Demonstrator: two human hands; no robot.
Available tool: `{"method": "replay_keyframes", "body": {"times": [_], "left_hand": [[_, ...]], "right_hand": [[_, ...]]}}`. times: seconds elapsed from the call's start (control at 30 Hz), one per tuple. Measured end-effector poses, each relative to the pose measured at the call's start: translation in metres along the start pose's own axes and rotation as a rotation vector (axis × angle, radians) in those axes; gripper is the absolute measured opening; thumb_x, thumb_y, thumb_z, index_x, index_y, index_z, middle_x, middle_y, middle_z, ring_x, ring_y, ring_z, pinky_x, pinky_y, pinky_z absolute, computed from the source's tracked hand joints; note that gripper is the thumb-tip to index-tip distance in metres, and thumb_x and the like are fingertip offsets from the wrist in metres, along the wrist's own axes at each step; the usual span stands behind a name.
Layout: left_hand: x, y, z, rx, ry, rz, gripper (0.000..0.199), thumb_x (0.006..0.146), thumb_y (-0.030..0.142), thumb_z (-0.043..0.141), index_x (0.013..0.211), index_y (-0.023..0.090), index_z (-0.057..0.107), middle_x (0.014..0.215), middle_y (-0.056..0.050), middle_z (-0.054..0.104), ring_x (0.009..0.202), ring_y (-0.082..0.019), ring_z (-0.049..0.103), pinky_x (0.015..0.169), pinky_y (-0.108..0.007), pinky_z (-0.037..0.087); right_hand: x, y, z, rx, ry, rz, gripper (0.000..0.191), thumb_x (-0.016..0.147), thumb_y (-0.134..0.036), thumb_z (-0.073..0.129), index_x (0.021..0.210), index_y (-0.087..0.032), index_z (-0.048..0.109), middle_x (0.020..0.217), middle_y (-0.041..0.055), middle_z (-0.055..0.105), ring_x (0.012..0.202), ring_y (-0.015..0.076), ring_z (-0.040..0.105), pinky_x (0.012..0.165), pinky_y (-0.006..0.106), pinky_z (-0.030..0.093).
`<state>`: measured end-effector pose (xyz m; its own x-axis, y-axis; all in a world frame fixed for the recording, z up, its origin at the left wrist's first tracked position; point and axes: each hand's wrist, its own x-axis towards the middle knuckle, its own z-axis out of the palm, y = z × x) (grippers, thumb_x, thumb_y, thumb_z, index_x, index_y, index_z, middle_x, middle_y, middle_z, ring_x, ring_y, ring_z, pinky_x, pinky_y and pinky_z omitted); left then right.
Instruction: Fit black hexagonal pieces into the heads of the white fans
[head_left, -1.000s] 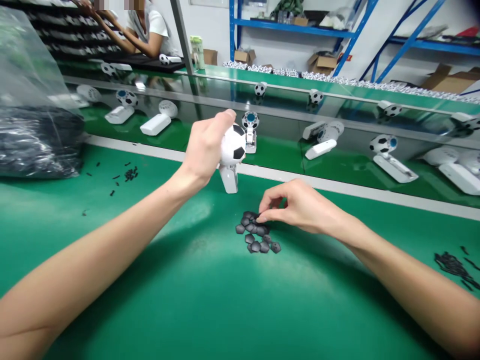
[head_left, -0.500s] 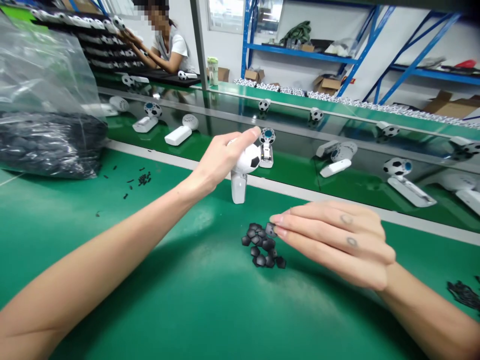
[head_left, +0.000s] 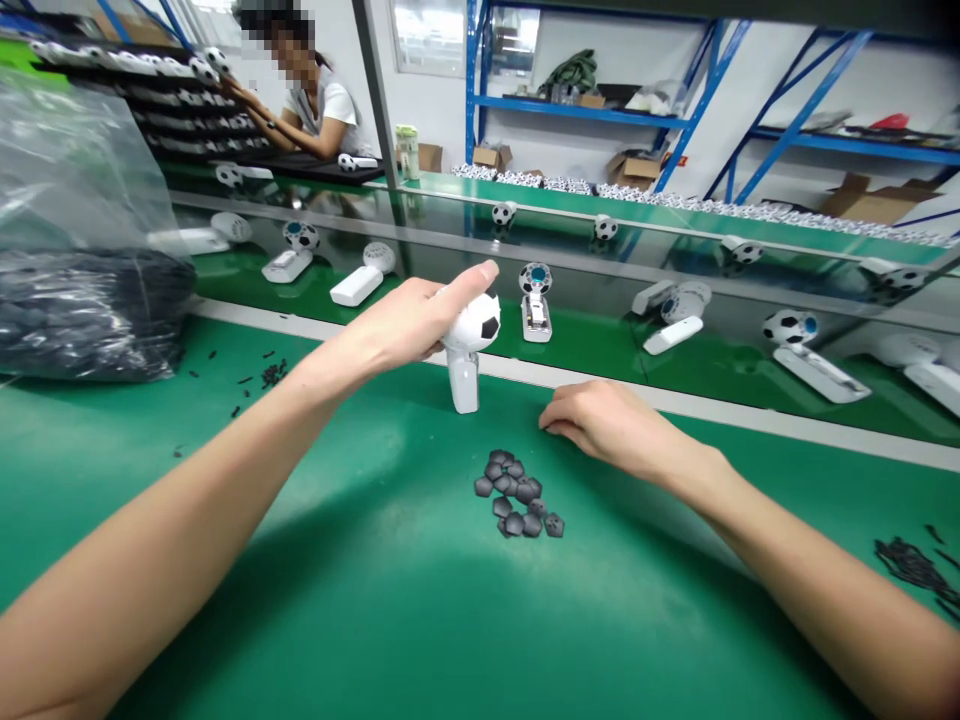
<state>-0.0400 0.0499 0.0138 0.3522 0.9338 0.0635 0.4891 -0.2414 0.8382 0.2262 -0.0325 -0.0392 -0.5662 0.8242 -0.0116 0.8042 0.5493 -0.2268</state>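
In the head view, the left hand [head_left: 397, 325] is wrapped around the football-patterned head [head_left: 474, 324] of a white handheld gadget [head_left: 464, 382], holding it upright with the fingers reaching over the top; the gadget's white handle hangs below the hand, its foot at or just above the bench, though I cannot tell whether it touches. The right hand [head_left: 611, 425] holds nothing; it lies low and relaxed with the fingers lightly curled, its fingertips [head_left: 547, 424] near the white strip [head_left: 600, 382] along the bench's far edge. Just below that hand, and apart from it, sits a small heap of dark grey pentagonal pieces [head_left: 514, 494] on the green bench mat [head_left: 375, 620]; the heap lies between the two forearms. Scattered black bits [head_left: 270, 375] lie towards the left, with more [head_left: 911, 564] at the right; a clear plastic bag [head_left: 82, 240] of black parts slumps at the far left. Beyond the strip, finished football gadgets [head_left: 536, 302] stand in a row on a lower green shelf [head_left: 570, 345]; further back, a co-worker [head_left: 319, 115] handles one at another bench, in front of blue metal shelving [head_left: 577, 103] and cardboard boxes [head_left: 634, 168].
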Motion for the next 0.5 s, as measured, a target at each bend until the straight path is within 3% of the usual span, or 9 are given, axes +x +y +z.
{"method": "replay_keyframes", "body": {"times": [0.17, 0.3, 0.4, 0.5], "left_hand": [[-0.007, 0.002, -0.019, -0.199, -0.296, -0.179, 0.072, 0.085, 0.087, 0.066, 0.075, 0.017, 0.08, 0.06, -0.017, 0.075, 0.044, -0.027, 0.069, 0.043, -0.032, 0.057], [-0.01, 0.007, -0.023, -0.345, -0.353, -0.249, 0.058, 0.08, 0.073, 0.083, 0.096, 0.017, 0.081, 0.082, -0.016, 0.083, 0.069, -0.031, 0.082, 0.058, -0.035, 0.069], [-0.012, 0.008, -0.006, -0.549, -0.338, -0.209, 0.051, 0.077, 0.056, 0.094, 0.111, 0.023, 0.076, 0.102, -0.009, 0.084, 0.088, -0.031, 0.084, 0.072, -0.038, 0.072], [-0.015, 0.005, 0.025, -0.851, -0.35, -0.151, 0.052, 0.076, 0.039, 0.096, 0.12, 0.028, 0.07, 0.112, -0.004, 0.081, 0.098, -0.027, 0.082, 0.089, -0.041, 0.07]], "right_hand": [[0.008, 0.0, 0.004, 0.162, -0.008, 0.02, 0.028, 0.097, -0.006, 0.063, 0.102, -0.021, 0.086, 0.106, 0.0081, 0.085, 0.099, 0.0255, 0.079, 0.086, 0.035, 0.058], [0.007, 0.006, -0.006, 0.465, 0.085, 0.052, 0.024, 0.098, -0.013, 0.064, 0.101, -0.019, 0.086, 0.104, 0.0088, 0.085, 0.087, 0.021, 0.08, 0.081, 0.032, 0.061], [0.003, 0.007, -0.022, 0.826, 0.215, 0.158, 0.018, 0.093, -0.032, 0.078, 0.101, -0.018, 0.085, 0.094, 0.0085, 0.084, 0.077, 0.0211, 0.081, 0.075, 0.031, 0.065], [-0.006, -0.003, -0.042, 1.091, 0.38, 0.248, 0.036, 0.072, -0.04, 0.099, 0.096, -0.019, 0.083, 0.081, 0.0054, 0.082, 0.074, 0.0235, 0.081, 0.072, 0.033, 0.068]]}}
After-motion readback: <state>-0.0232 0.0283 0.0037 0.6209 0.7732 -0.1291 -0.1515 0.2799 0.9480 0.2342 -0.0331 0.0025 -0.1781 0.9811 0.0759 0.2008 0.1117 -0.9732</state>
